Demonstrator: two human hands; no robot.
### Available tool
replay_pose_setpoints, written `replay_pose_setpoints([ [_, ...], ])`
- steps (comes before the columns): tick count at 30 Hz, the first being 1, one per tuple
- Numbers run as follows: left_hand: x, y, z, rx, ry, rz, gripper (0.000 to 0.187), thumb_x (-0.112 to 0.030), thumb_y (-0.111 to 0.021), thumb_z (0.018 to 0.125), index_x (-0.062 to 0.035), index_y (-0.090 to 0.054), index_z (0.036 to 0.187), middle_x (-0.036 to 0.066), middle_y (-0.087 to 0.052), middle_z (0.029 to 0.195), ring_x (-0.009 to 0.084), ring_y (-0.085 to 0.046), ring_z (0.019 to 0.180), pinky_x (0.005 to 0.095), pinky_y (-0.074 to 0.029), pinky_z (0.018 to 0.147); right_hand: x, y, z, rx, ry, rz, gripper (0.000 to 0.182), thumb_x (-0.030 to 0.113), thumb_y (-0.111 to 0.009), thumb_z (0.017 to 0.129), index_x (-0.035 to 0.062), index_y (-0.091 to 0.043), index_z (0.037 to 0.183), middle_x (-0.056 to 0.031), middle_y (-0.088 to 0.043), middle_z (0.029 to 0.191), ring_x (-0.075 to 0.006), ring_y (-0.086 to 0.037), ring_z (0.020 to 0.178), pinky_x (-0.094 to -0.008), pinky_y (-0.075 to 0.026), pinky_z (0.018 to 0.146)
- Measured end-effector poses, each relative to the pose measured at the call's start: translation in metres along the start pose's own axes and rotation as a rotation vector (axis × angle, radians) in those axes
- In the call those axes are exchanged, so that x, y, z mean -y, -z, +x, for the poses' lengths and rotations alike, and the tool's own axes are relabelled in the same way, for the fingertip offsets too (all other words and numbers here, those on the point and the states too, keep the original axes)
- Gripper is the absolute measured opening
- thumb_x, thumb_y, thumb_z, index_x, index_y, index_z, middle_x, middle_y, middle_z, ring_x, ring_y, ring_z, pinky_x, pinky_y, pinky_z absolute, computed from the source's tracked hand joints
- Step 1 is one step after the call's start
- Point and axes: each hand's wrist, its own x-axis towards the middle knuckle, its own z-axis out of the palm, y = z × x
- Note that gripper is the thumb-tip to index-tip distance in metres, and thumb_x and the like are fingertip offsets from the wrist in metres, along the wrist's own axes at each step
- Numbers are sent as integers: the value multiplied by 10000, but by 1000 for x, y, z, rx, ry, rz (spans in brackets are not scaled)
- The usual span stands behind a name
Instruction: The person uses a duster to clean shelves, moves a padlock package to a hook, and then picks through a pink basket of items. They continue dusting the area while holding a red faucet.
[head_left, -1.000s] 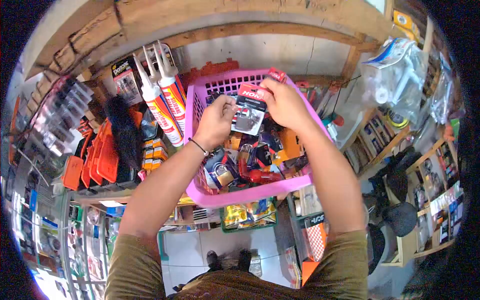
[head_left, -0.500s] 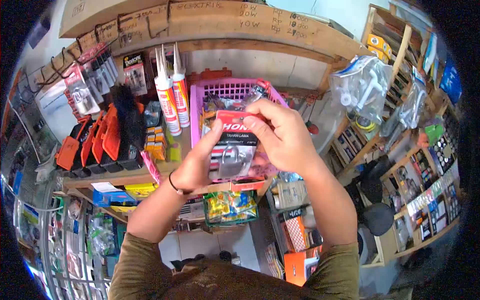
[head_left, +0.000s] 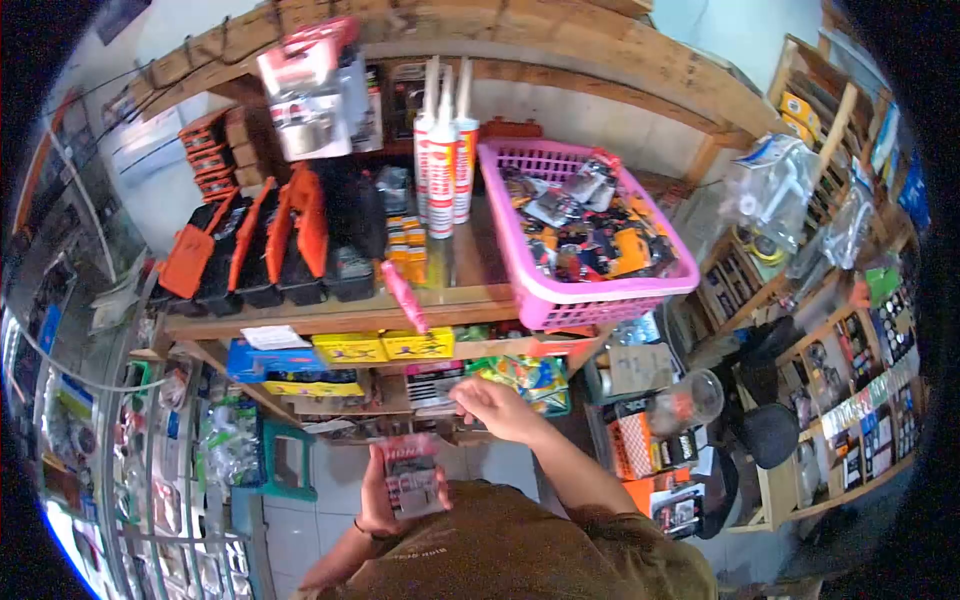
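My left hand (head_left: 374, 500) is low in front of my shirt, fingers closed around a red-and-black carded blister pack (head_left: 410, 475). The pack is tilted and slightly blurred; its silver content looks like a padlock. To the right and higher up is my right hand (head_left: 492, 408), fingers curled in and nothing visible in them. It sits in front of the lower shelf, near a bag of yellow-and-green packets (head_left: 525, 382). Above it, on the upper shelf, stands a pink basket (head_left: 600, 300) full of small packaged items.
Sealant tubes (head_left: 440, 185) stand left of the basket, beside orange-and-black bins (head_left: 300, 235). Blister packs (head_left: 305, 90) hang from the wooden beam (head_left: 560, 45). At right are a clear plastic tub (head_left: 690, 398) and a dark round seat-like object (head_left: 765, 437). A glass case (head_left: 150, 480) lines the left.
My hands have come apart and dropped from in front of the basket. The pack went down with my left hand; my right hand let go of it. The view has shifted, revealing the whole basket.
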Motion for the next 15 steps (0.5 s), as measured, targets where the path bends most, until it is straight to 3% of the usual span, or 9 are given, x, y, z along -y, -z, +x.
replay_pose_setpoints([
  [2, 7, 17, -24, -79, -86, -201, 742, -693, -261, 760, -70, -475, 1101, 171, -561, 878, 346, -559, 724, 501, -455, 652, -30, -16, -1, 72, -444, 278, 385, 390, -431, 879, 53, -487, 1056, -55, -548, 884, -134, -567, 720, -231, -453, 615],
  [3, 7, 20, -33, -105, -106, -217, 742, -693, -261, 760, -70, -475, 1101, 171, -561, 878, 346, -559, 724, 501, -455, 652, -34, -19, 3, 60, -533, 438, 527, 513, -343, 864, 44, -477, 1064, -78, -547, 944, -160, -586, 756, -260, -477, 621],
  [5, 0, 22, -46, -157, -321, -216, 736, -692, -257, 762, -74, -477, 1095, 165, -561, 871, 346, -559, 722, 499, -452, 638, -42, -15, 21, -44, -611, 469, 643, 606, -301, 823, 44, -449, 1097, -106, -551, 960, -186, -596, 780, -292, -487, 608],
  [7, -12, 23, -53, -133, -383, -181, 786, -704, -233, 756, -52, -460, 1131, 146, -561, 861, 315, -557, 731, 458, -448, 646, -44, -3, 57, -76, -623, 413, 705, 661, -313, 780, 48, -426, 1109, -120, -547, 996, -206, -600, 795, -308, -485, 603],
  [11, -26, 29, -58, -119, -505, -150, 768, -699, -259, 756, -48, -471, 1105, 145, -560, 877, 318, -564, 748, 459, -464, 663, -22, 5, 121, -134, -580, 618, 589, 626, -452, 735, 93, -457, 986, -107, -579, 916, -228, -609, 779, -315, -495, 551],
  [12, -27, 32, -58, -124, -512, -109, 770, -698, -265, 755, -46, -467, 1110, 144, -560, 883, 316, -565, 750, 456, -465, 663, -18, 5, 130, -179, -668, 675, 463, 551, -500, 751, 104, -496, 874, -90, -596, 819, -224, -618, 701, -315, -504, 520],
  [15, -26, 41, -55, -114, -463, -68, 762, -690, -280, 759, -45, -452, 1125, 142, -557, 897, 308, -569, 758, 441, -470, 667, -17, -2, 130, -169, -602, 720, 378, 491, -519, 770, 113, -524, 786, -66, -596, 751, -212, -617, 630, -312, -512, 517],
])
